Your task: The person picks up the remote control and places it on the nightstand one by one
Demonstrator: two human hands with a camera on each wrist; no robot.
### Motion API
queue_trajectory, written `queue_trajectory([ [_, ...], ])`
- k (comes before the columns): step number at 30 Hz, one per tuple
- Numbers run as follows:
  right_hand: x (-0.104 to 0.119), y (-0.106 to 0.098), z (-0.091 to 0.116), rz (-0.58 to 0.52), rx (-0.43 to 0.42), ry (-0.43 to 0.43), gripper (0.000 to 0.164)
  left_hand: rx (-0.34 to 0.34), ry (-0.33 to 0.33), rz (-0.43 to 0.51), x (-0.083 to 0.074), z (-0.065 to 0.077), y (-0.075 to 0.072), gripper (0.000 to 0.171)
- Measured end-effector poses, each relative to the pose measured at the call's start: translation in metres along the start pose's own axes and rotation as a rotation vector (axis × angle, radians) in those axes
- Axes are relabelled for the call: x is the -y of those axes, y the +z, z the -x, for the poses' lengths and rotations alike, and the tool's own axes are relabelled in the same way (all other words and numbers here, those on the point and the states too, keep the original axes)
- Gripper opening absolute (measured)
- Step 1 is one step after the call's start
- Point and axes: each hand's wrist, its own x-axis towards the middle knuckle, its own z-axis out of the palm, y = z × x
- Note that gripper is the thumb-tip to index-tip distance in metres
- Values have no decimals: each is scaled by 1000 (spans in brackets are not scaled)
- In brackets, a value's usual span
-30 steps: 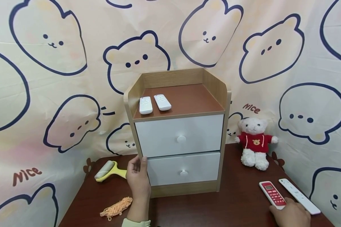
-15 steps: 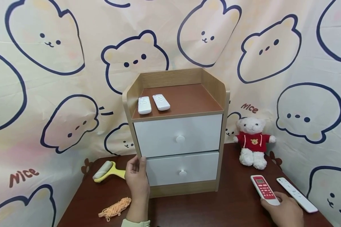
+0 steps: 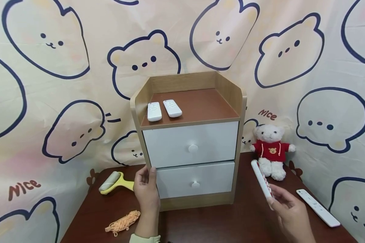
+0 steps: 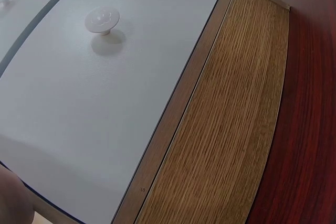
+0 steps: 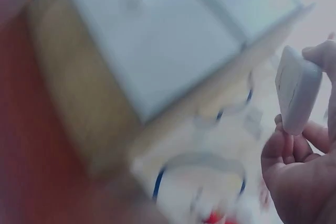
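Inspected from near to far. On the near part of a dark red-brown wood-grain tabletop [image 3: 197, 226]: a loose bundle of peach-orange cord [image 3: 123, 222], just left of the left forearm. Right hand [image 3: 290, 212] seen pinching, between thumb and fingers, the lower end of a slim white remote control with red on its face [image 3: 261, 179]. Located over the right side of the tabletop, apparently lifted clear, tilted up and viewed nearly edge-on. Judged light, rigid and smooth-shelled; likely to slip if pinched loosely, and possibly to crack if dropped. Best taken by the long side edges near the middle, away from the buttons. To its right, flat: a long, narrow white remote control [image 3: 318, 207].

Left hand [image 3: 147, 189] noted gripping, thumb in front and fingers bent, the left front edge of a pale wood-grain cabinet [image 3: 197, 201]. Beside that hand, a yellow-handled lint roller with a whitish cylinder [image 3: 121, 182].

In the cabinet: a white upper drawer [image 3: 170, 145] and a white lower drawer [image 3: 176, 184], both closed, contents not visible. In the walled brown top compartment, toward the left: two short white remote controls [image 3: 154, 111] [image 3: 172, 108], apart. Farther back, upright at right: a white plush bear in a red hoodie [image 3: 272, 151].
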Motion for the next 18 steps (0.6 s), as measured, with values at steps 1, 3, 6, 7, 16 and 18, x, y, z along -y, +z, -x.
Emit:
queue_trajectory([
  [1,9,7,-1,-129,30,-21,33,0,-2,2,0,0,0,27],
  [3,29,22,-4,-314,83,-50,38,-2,-6,4,-1,0,1,27],
  [6,70,48,-11,-339,121,-69,33,0,-7,11,-2,0,1,26],
  [7,84,57,-14,-309,126,-80,31,0,-9,12,-3,0,1,26],
  [16,196,138,-54,350,87,-325,48,7,-13,13,-2,-1,1,27],
  [18,212,154,-67,479,85,-348,57,8,-15,11,-3,-1,0,26],
])
